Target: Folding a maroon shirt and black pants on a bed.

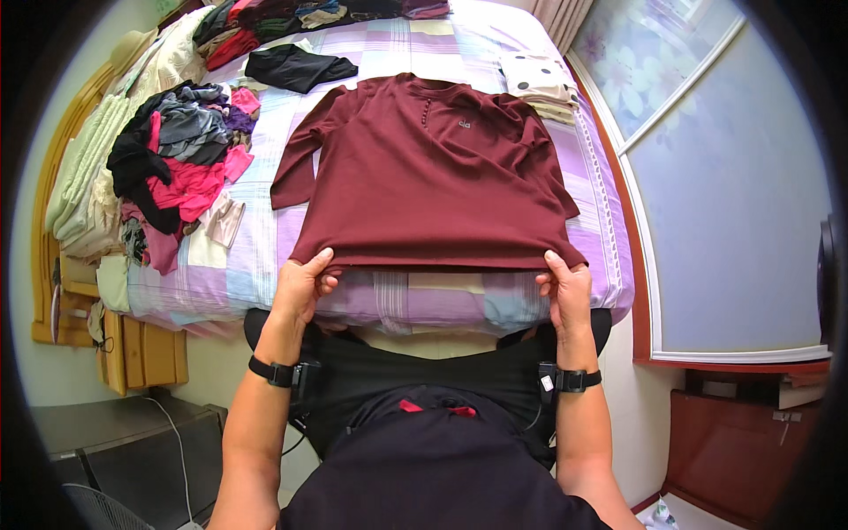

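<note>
A maroon long-sleeved shirt (430,179) lies front side up on the bed, its collar away from me and its hem towards me. My left hand (309,281) pinches the left corner of the hem between thumb and fingers. At the right corner of the hem, my right hand (563,278) grips the cloth in the same way. The hem is stretched fairly straight between both hands, with slanting creases on the right of the chest. The left sleeve is spread outward and bends down; the right sleeve lies bunched along the shirt's side.
A checked bedspread (397,301) covers the bed. To the left lies a heap of mixed clothes (192,146), with a black garment (298,67) beyond the shirt. Folded dotted fabric (540,76) is at the right edge. More clothes (278,26) line the far side. A sliding-door wardrobe (722,192) stands right.
</note>
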Tool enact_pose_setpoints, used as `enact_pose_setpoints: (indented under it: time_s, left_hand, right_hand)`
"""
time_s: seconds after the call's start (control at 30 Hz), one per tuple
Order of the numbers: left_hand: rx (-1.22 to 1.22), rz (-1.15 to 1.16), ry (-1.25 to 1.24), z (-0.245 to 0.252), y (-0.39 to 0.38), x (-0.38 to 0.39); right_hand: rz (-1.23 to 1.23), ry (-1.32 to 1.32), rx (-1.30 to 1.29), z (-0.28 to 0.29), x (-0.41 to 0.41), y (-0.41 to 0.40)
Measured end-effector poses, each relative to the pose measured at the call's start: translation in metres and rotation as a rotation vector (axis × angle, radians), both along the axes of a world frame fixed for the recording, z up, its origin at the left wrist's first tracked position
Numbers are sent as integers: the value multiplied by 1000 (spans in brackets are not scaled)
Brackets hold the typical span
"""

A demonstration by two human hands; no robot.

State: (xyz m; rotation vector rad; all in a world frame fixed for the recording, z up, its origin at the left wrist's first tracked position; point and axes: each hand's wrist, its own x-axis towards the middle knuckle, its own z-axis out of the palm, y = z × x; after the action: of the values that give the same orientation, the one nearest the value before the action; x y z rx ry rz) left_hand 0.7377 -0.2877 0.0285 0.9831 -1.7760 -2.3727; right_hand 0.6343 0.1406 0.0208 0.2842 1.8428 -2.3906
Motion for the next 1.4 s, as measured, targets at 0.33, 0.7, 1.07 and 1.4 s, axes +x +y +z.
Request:
enact_pose_setpoints:
  time_s: [0.33,0.7,1.07,1.4]
  left_hand:
    - [65,-4,-91,-53,12,6]
    - [219,41,-42,-55,-23,-12]
    - [-620,181,859,271,-57,-39]
    - [-518,213,684,292,-81,-29]
  right_hand:
    - [59,-212,135,-53,13,-10]
    - [127,-362,-124,-36,-16,-7]
    - [34,750,160,276,-44,-14]
    - [193,597,34,317,-68,-8]
